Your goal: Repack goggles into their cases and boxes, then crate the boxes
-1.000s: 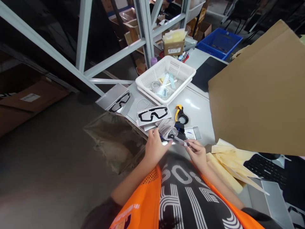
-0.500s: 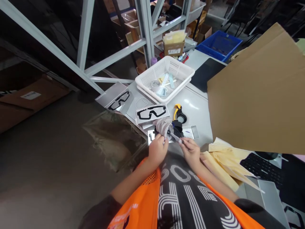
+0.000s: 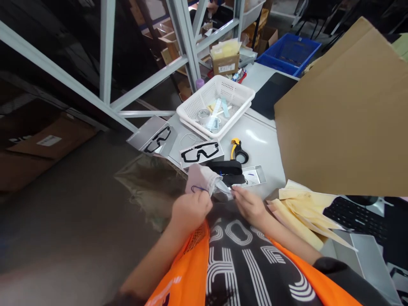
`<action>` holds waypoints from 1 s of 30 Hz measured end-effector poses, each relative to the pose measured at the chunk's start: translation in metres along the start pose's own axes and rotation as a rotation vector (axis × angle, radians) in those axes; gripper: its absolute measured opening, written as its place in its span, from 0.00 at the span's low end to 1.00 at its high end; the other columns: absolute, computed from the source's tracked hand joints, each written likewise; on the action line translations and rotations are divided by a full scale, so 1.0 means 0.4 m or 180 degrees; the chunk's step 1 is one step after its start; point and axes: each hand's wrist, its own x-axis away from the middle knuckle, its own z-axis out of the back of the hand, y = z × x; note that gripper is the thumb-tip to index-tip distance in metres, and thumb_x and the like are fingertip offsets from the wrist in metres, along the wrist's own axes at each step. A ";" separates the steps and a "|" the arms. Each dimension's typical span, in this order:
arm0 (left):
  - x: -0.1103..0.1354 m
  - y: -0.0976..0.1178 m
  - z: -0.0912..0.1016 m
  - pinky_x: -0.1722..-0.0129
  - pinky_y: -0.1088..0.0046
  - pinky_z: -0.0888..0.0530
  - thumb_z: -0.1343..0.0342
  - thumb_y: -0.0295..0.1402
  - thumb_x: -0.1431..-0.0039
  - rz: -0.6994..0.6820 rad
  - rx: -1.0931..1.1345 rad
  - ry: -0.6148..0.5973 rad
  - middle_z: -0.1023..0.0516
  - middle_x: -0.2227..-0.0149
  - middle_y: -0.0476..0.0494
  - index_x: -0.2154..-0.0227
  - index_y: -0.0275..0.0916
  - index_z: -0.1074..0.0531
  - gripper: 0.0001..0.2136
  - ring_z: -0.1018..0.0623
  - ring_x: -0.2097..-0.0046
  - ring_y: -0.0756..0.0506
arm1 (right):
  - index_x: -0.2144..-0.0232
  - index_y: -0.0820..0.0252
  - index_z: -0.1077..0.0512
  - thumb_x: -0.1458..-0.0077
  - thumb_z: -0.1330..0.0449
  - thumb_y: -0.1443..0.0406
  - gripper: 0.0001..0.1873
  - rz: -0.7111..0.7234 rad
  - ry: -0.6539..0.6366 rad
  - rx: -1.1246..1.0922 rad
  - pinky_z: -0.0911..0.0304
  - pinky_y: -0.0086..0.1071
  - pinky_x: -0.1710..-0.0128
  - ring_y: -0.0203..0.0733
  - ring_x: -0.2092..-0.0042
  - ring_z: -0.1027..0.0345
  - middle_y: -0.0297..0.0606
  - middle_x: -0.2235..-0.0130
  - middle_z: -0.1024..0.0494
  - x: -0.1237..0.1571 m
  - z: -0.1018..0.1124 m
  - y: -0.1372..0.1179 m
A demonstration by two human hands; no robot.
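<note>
A pale grey cloth drawstring pouch [image 3: 200, 177] hangs between my hands above the table's near edge. My left hand [image 3: 193, 209] is closed at the pouch's near side, with a dark blue cord looping out above the fingers. My right hand [image 3: 250, 205] pinches the end of the pouch's cord or mouth; which of these it is, I cannot tell. Just beyond lies a black eyewear case [image 3: 225, 167], beside an open silver box [image 3: 255, 175]. Farther back is a box printed with black glasses [image 3: 200, 154].
A white plastic basket [image 3: 219, 108] holds small packets and strips. Near it lie a yellow and black tape dispenser [image 3: 238, 151] and another glasses box [image 3: 153, 138]. A large cardboard sheet [image 3: 341, 123] rises at right, above yellow paper [image 3: 302, 208]. Metal shelving [image 3: 106, 55] stands at left.
The pouch, earlier bunched up in front of my left hand, now hangs fuller and farther left. My left hand has moved left and down, and the black case shows more plainly.
</note>
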 end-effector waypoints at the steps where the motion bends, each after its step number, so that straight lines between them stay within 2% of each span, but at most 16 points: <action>1: -0.010 -0.011 0.021 0.75 0.67 0.47 0.52 0.31 0.35 -0.0239 0.0008 0.0075 0.32 0.82 0.48 0.80 0.42 0.35 0.16 0.32 0.79 0.48 | 0.55 0.54 0.20 0.37 0.42 0.60 0.13 0.0036 -0.0037 -0.0032 0.23 0.37 0.50 0.45 0.52 0.22 0.44 0.53 0.18 -0.010 -0.001 -0.008; 4: -0.039 -0.018 0.062 0.75 0.67 0.47 0.51 0.28 0.37 -0.0547 -0.0083 0.0163 0.33 0.83 0.49 0.81 0.41 0.35 0.15 0.33 0.79 0.48 | 0.55 0.55 0.20 0.36 0.44 0.64 0.13 0.0288 0.0163 0.0009 0.24 0.39 0.50 0.45 0.51 0.22 0.45 0.52 0.18 -0.046 -0.003 -0.036; 7: -0.050 0.009 0.066 0.76 0.67 0.47 0.51 0.27 0.38 -0.0480 -0.0334 0.0168 0.33 0.84 0.49 0.81 0.41 0.35 0.15 0.32 0.81 0.48 | 0.57 0.56 0.20 0.37 0.44 0.68 0.13 0.0353 0.0630 0.0076 0.23 0.36 0.54 0.43 0.56 0.21 0.43 0.57 0.17 -0.073 -0.002 -0.060; 11: -0.047 0.065 0.037 0.77 0.68 0.47 0.50 0.27 0.39 -0.0155 -0.0487 0.0232 0.32 0.84 0.48 0.81 0.41 0.34 0.14 0.31 0.82 0.47 | 0.60 0.56 0.20 0.37 0.43 0.68 0.11 0.0139 0.0849 0.0216 0.23 0.35 0.58 0.42 0.59 0.21 0.40 0.59 0.16 -0.077 0.001 -0.077; 14: -0.053 0.089 0.019 0.77 0.69 0.48 0.49 0.27 0.40 0.0074 -0.0433 0.0380 0.31 0.85 0.48 0.82 0.41 0.34 0.14 0.31 0.82 0.47 | 0.58 0.56 0.20 0.36 0.44 0.67 0.12 0.0211 0.0962 0.0637 0.24 0.37 0.55 0.43 0.58 0.21 0.40 0.58 0.16 -0.076 0.008 -0.081; 18: -0.080 0.076 0.021 0.76 0.71 0.49 0.49 0.29 0.39 0.0604 -0.0151 0.0232 0.29 0.84 0.48 0.82 0.40 0.35 0.14 0.32 0.81 0.48 | 0.58 0.54 0.21 0.38 0.41 0.69 0.10 0.0614 0.1046 0.1412 0.27 0.41 0.49 0.46 0.50 0.25 0.39 0.56 0.16 -0.086 0.029 -0.093; 20: -0.092 0.061 0.027 0.76 0.72 0.49 0.50 0.29 0.38 0.0877 0.0016 0.0076 0.30 0.84 0.49 0.82 0.40 0.37 0.16 0.33 0.81 0.49 | 0.59 0.54 0.21 0.39 0.41 0.71 0.11 0.0859 0.1052 0.1610 0.29 0.42 0.45 0.46 0.46 0.29 0.38 0.53 0.17 -0.090 0.038 -0.103; 22: -0.098 0.054 0.031 0.76 0.72 0.49 0.51 0.31 0.37 0.0932 0.0034 0.0064 0.32 0.85 0.49 0.83 0.40 0.38 0.17 0.35 0.81 0.50 | 0.59 0.54 0.21 0.39 0.42 0.72 0.12 0.0948 0.1004 0.1673 0.33 0.46 0.41 0.47 0.43 0.32 0.39 0.51 0.19 -0.096 0.043 -0.113; 26: -0.095 0.069 0.030 0.76 0.71 0.50 0.52 0.30 0.37 0.0597 -0.0171 0.0112 0.31 0.84 0.48 0.84 0.40 0.36 0.17 0.34 0.80 0.49 | 0.62 0.54 0.20 0.41 0.39 0.70 0.09 0.0413 0.0823 0.1351 0.30 0.49 0.47 0.52 0.43 0.36 0.42 0.51 0.20 -0.116 0.049 -0.112; 30: -0.093 0.085 0.027 0.75 0.71 0.51 0.50 0.30 0.39 0.0556 -0.0163 -0.0153 0.28 0.83 0.47 0.82 0.39 0.32 0.15 0.32 0.80 0.49 | 0.64 0.54 0.19 0.42 0.38 0.70 0.09 0.0064 0.0844 0.1035 0.30 0.50 0.50 0.54 0.44 0.36 0.42 0.55 0.18 -0.133 0.061 -0.088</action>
